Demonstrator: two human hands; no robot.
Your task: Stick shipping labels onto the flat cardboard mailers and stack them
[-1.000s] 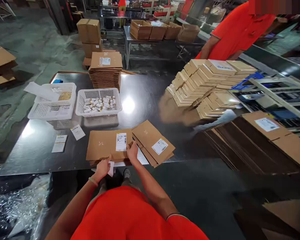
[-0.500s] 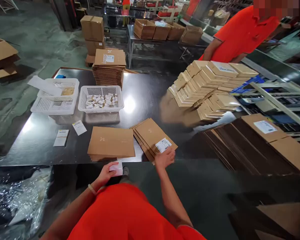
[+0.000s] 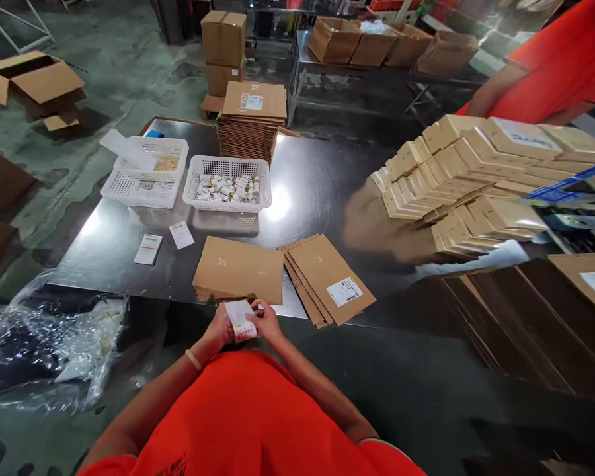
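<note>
Steel table (image 3: 317, 178) in a workroom, both hands at the labels

Grey floor (image 3: 129, 59) spreads behind the table, with cartons standing on it; at the upper right a co-worker (image 3: 550, 73) in an orange shirt stands behind a heap of pale boxes (image 3: 441, 172).

At the near edge of the table, close before the person's body, are the white labels (image 3: 238, 316); the left hand (image 3: 221, 325) grasps them from the left side, with its fingers curled around the edge; the right hand (image 3: 268, 322) pinches their right side between thumb and fingers; the lower end carries print, too small to read.

Just beyond the hands lies a low pile (image 3: 238, 264) of flat brown cardboard, its top bare of any sticker; right beside it, a second pile (image 3: 317, 264) lies turned at an angle and fanned out, with a white sticker (image 3: 344, 291) on its top piece.

Farther to the left rest a banded stack of cards (image 3: 147, 250) and a single card (image 3: 181, 235); behind them stand two white baskets (image 3: 228, 206), the right one filled with small white bottles (image 3: 218, 190); next to this one rises a tall stack of folded cardboard (image 3: 248, 135).
</note>
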